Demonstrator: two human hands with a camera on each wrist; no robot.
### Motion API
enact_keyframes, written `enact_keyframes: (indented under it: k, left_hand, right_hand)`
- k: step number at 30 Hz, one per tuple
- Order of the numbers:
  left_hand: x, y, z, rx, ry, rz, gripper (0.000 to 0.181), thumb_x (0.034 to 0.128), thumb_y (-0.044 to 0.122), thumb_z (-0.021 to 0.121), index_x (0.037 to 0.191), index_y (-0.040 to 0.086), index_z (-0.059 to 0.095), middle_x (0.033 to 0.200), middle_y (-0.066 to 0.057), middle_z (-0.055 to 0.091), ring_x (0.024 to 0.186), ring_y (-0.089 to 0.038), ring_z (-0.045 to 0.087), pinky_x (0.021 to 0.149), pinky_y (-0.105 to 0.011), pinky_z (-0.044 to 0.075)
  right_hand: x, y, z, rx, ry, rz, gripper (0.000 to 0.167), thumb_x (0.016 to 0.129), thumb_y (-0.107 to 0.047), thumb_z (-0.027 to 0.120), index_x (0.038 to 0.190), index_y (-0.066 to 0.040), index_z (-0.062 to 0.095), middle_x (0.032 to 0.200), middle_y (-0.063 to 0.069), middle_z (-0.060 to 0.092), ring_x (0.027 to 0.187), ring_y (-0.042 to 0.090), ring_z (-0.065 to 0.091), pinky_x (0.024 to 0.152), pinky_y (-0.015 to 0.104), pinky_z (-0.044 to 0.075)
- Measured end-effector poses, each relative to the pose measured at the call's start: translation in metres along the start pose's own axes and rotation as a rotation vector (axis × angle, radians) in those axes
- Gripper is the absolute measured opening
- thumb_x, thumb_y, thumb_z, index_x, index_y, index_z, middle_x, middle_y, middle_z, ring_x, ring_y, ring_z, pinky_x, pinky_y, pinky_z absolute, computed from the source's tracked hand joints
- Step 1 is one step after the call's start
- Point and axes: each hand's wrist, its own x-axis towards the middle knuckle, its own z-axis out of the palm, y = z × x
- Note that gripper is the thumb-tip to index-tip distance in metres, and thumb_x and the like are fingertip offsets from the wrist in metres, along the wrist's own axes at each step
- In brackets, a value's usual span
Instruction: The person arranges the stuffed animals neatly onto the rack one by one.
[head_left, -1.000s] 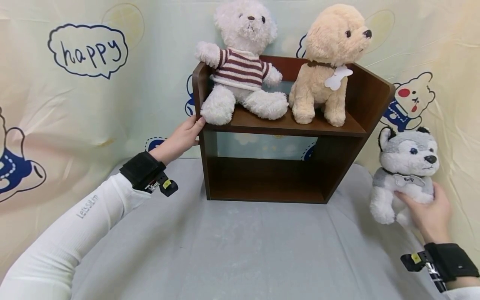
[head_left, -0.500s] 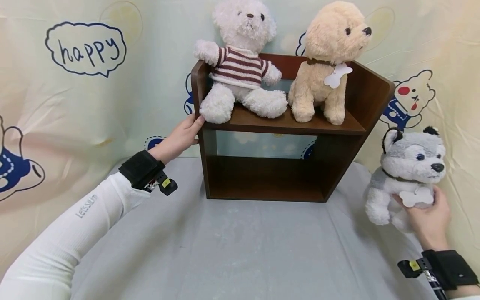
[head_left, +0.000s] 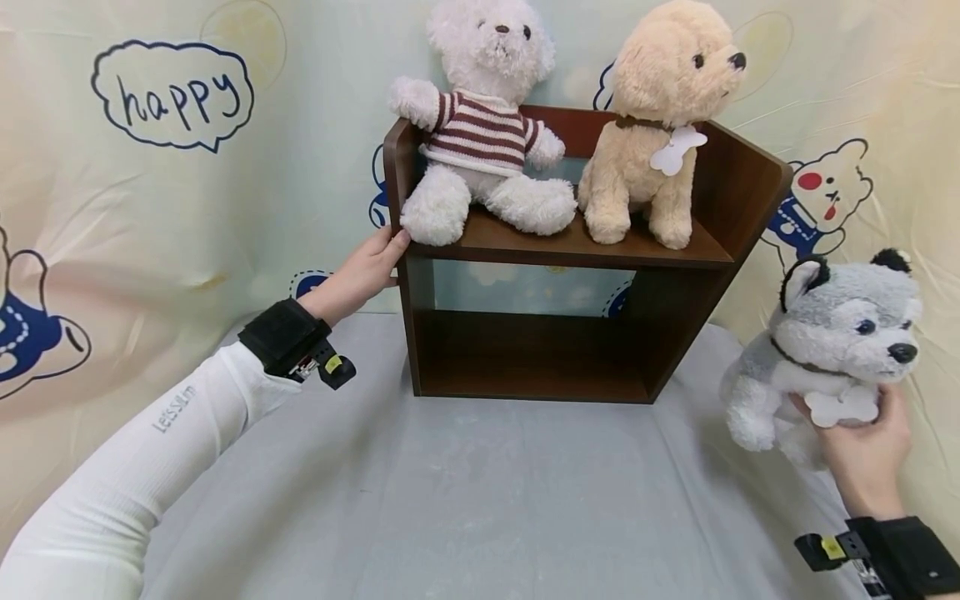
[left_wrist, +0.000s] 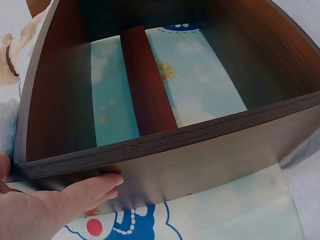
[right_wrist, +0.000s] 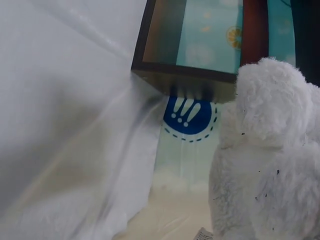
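A two-tier dark brown wooden shelf [head_left: 528, 398] stands on the grey cloth. My left hand [head_left: 366, 273] grips its left side panel at the upper shelf's height, thumb on the front edge and fingers along the outer face [left_wrist: 160, 172]. At the right, my right hand [head_left: 870, 454] holds a grey-and-white plush husky [head_left: 836, 329] by its lower body, with a white bone tag on its chest. White fur of the husky [right_wrist: 280, 165] fills the right of the right wrist view, and the hand is hidden there. The husky is right of the shelf, apart from it.
On the upper shelf sit a white plush bear [head_left: 487, 137] in a striped sweater and a tan plush dog [head_left: 637, 167] with a bone tag. A patterned curtain [head_left: 322, 125] hangs behind. Grey cloth [head_left: 480, 500] covers the table in front of the shelf.
My right hand has brought the husky slightly closer and turned it, so its head has shifted right and tilts more. The left hand and shelf stay in place.
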Motion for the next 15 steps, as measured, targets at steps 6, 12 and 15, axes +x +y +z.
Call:
enact_keyframes:
  k: [6,12,15]
  left_hand:
    - [-0.001,0.0,0.0,-0.002,0.001,0.002,0.06,0.0997,0.037,0.025,0.146,0.005,0.003,0.149,-0.015,0.014,0.134,-0.029,0.021,0.101,-0.054,0.027]
    - [-0.001,-0.001,0.0,0.004,0.004,0.002,0.06,0.0997,0.037,0.025,0.146,0.006,0.003,0.149,-0.015,0.015,0.134,-0.029,0.022,0.1,-0.054,0.028]
    - [-0.001,0.0,0.0,0.006,0.004,-0.001,0.06,0.0995,0.037,0.026,0.146,0.006,0.004,0.149,-0.015,0.015,0.134,-0.029,0.022,0.1,-0.054,0.028]
  right_hand:
    - [-0.001,-0.01,-0.001,-0.014,0.008,-0.03,0.078,0.067,-0.001,0.074,0.131,-0.031,0.042,0.123,-0.015,0.047,0.11,-0.004,0.037,0.097,0.018,0.023]
    - [-0.004,-0.02,-0.001,0.01,0.005,-0.09,0.082,0.063,0.004,0.075,0.132,-0.026,0.043,0.12,-0.021,0.045,0.111,-0.002,0.038,0.096,0.016,0.024]
    - [-0.006,-0.024,-0.001,0.031,0.015,-0.106,0.082,0.061,0.007,0.075,0.131,-0.022,0.045,0.116,-0.024,0.045,0.11,-0.002,0.04,0.095,0.016,0.025]
